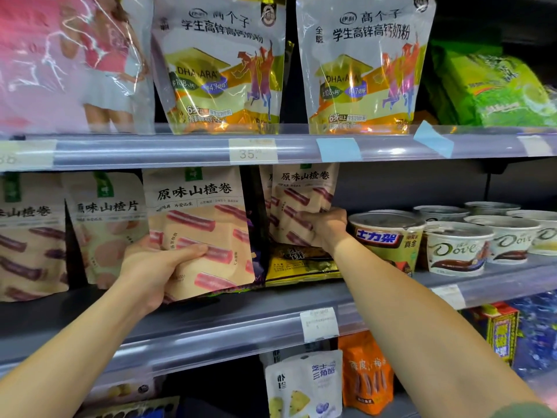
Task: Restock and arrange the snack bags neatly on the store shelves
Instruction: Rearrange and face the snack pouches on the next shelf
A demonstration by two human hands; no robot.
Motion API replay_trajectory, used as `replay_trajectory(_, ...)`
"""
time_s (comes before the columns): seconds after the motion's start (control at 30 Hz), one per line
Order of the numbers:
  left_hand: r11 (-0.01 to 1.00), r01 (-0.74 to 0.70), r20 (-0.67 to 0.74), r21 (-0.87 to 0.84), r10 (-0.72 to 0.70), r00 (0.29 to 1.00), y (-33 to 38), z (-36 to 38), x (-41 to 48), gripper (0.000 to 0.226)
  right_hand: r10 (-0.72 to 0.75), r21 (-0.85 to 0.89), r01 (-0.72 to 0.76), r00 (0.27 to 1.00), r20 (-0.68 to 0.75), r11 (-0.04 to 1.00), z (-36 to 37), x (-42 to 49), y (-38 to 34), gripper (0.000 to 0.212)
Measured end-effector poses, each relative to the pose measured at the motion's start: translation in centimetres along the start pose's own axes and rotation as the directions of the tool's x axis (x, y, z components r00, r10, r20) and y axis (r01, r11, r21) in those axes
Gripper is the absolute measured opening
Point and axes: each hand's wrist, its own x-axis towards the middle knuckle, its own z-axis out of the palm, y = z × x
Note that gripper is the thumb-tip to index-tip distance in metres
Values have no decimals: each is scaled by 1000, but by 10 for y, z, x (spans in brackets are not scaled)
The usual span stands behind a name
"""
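while both hands are busy on the middle shelf, the risks sit mostly at the right. the left hand is closed around the lower left corner of a hawthorn roll bag, thumb across its front, holding it upright near the shelf front just beside a hawthorn slice bag. the right hand is closed on the lower edge of a second bunch of hawthorn roll bags deeper in, which lean to the left rather than standing square. under that bunch lies a flat yellow and black bag, so if the bunch is set down on it the bags will likely have no level footing and could slide forward or topple. the right wrist is just beside the snickers cup, with dove cups behind it; a sideways push to straighten the bags could nudge that cup along the shelf. the left bag is pinched only at a corner, so its top may flop forward if the grip loosens before it leans on something. the dark gap between the two groups leaves neither side propped.
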Motion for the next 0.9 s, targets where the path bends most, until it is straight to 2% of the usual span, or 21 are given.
replay_trajectory(0.07, 1000, 6, -16, -6, -6, 1000, -1, -2, 0, 45, -42, -5, 42, 999, 10, 999, -1, 1, -1, 42)
replay_trajectory(0.17, 1000, 5, -31, -1, -5, 1000, -3, -3, -1, 45, -14, 5, 14, 1000, 25, 1000, -3, -3, -3, 71)
replay_trajectory(0.3, 1000, 8, -69, 4, -8, 998, -6, 0, -2, 36, 39, 19, -41, 995, 88, 999, -16, -15, -9, 77)
replay_trajectory(0.37, 1000, -6, -68, 3, 6, 998, -7, 3, -1, 37, 83, 110, -90, 994, 67, 990, -26, -25, -10, 68)
replay_trajectory(0.47, 1000, -8, -63, -3, 7, 998, -6, 7, -2, 40, 133, 210, -167, 977, 169, 963, -42, -50, -14, 51)
replay_trajectory(0.57, 1000, -14, -29, -1, 14, 999, -5, 9, -7, 54, 121, 195, -161, 972, 202, 967, -57, -74, -16, 39)
replay_trajectory(0.7, 1000, -3, 17, 21, 2, 1000, 0, -1, -18, 42, 115, 208, -178, 952, 282, 962, -70, -118, -21, 19)
replay_trajectory(0.77, 999, 17, 50, 47, -19, 999, 2, -12, -27, 56, 140, 242, -231, 928, 344, 942, -74, -142, -22, 13)
replay_trajectory(0.8, 998, 19, 59, 59, -23, 998, 5, -22, -32, 58, 146, 257, -256, 914, 380, 932, -71, -152, -22, 14)
replay_trajectory(0.9, 997, 28, 93, 66, -34, 995, 11, -52, -46, 45, 154, 243, -277, 891, 426, 930, -63, -179, -15, 42)
